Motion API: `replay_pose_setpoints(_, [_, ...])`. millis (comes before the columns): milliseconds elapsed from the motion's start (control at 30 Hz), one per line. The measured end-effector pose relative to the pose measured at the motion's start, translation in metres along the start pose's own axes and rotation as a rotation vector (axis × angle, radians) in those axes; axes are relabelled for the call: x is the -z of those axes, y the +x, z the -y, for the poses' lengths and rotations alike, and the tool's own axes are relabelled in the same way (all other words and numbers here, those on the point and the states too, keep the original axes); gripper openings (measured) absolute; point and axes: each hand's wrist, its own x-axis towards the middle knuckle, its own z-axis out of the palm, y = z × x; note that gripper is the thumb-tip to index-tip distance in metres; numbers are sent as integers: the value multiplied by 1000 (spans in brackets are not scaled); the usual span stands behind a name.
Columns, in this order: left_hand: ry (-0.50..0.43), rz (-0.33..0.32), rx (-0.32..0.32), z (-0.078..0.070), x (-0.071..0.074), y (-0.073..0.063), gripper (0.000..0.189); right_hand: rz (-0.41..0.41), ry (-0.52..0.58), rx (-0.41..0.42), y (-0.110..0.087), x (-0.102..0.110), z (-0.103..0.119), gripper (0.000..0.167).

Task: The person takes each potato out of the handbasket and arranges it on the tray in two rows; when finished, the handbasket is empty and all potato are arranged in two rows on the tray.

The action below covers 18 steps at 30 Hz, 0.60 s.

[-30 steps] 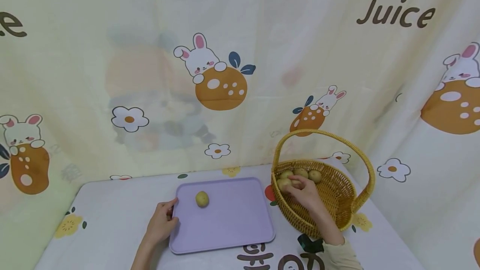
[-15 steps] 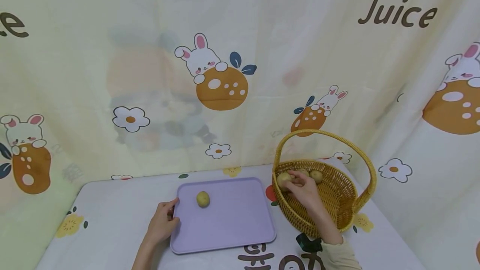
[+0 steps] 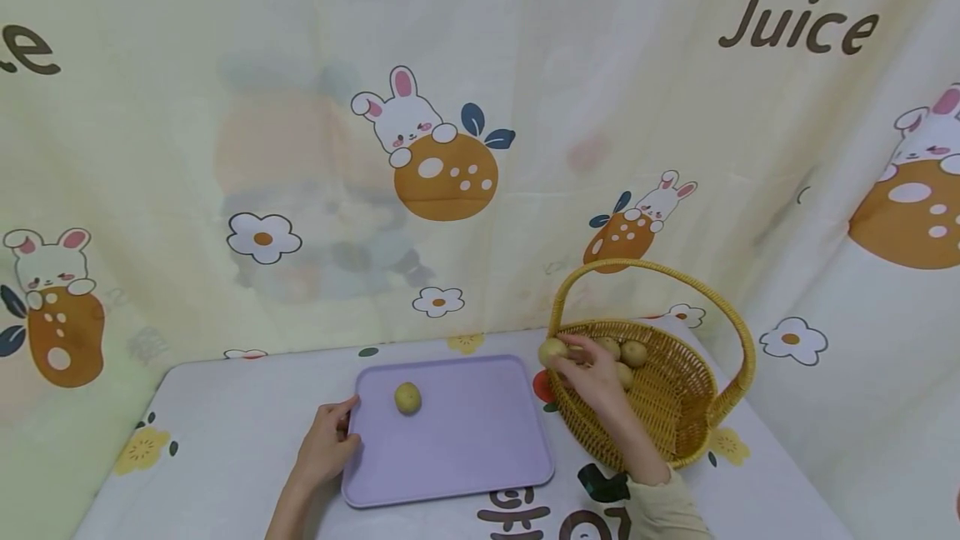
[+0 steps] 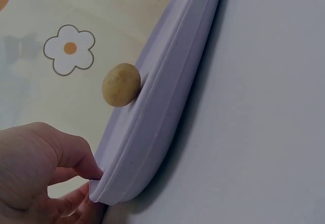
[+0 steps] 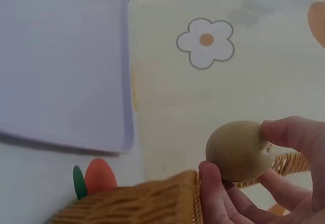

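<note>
My right hand [image 3: 596,375] pinches a potato [image 5: 238,150] between thumb and fingers, just over the left rim of the wicker basket [image 3: 678,407]. In the head view that potato shows at the fingertips, on the tray side. Several more potatoes [image 3: 634,353] lie in the basket, partly hidden by the hand. A lilac tray [image 3: 465,440] lies left of the basket, with a single potato [image 3: 408,398] on its upper left part. At the tray's left edge, my left hand [image 3: 322,447] grips the rim, thumb and fingers on it in the left wrist view [image 4: 51,168].
The basket's tall arched handle [image 3: 675,273] rises over its opening. A white printed cloth [image 3: 225,440] covers the table, and a patterned curtain [image 3: 300,148] hangs right behind it. A dark strap piece [image 3: 602,483] sits at the right wrist.
My right hand has lifted a potato from the others in the basket and moved it left and up to the rim. The left hand keeps its place at the tray.
</note>
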Motion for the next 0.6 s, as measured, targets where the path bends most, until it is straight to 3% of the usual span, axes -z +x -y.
replay_pose_setpoints(233, [1,-2,-2,-2,1,-1,61,30,23,22,-2,-15,8,47])
replay_pose_setpoints(400, [-1,-4,-3,0,0,-1,61,34,-24,57,0,-26,10,44])
replay_pose_setpoints(600, [-6,-6,-12,2,0,0,60,39,-13,39,1,-38,7,43])
